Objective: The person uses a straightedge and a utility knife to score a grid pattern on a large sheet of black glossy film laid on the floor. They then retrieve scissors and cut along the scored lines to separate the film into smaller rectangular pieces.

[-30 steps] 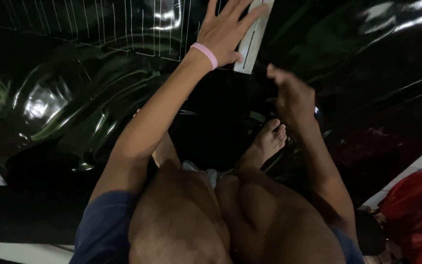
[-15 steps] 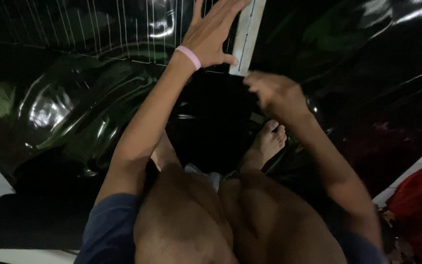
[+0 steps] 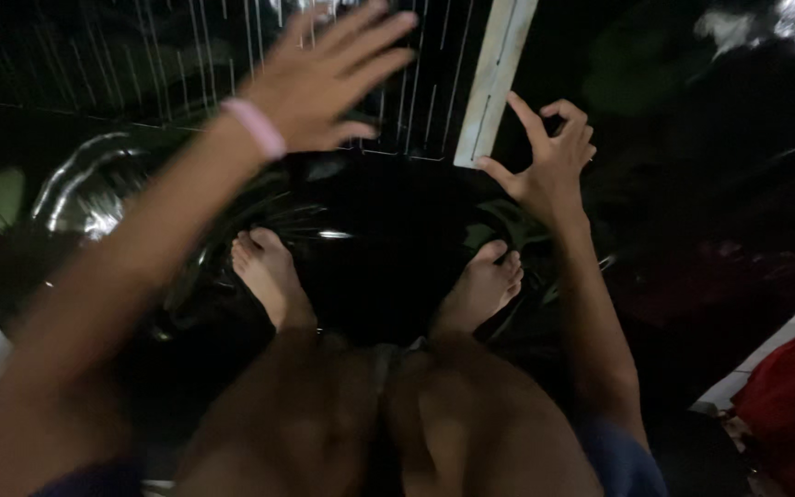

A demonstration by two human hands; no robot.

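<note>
Beside pale ruler (image 3: 497, 78), right hand (image 3: 549, 161).

A long, pale, flat ruler (image 3: 497, 78) lay on a glossy black sheet (image 3: 388, 248), running from the top edge of the view down and slightly leftward. Its squared lower end rested just beside the sheet's cut edge. The black sheet was spread across the floor, wrinkled and reflective, with thin pale parallel lines (image 3: 232, 55) marked left of the ruler.
</note>
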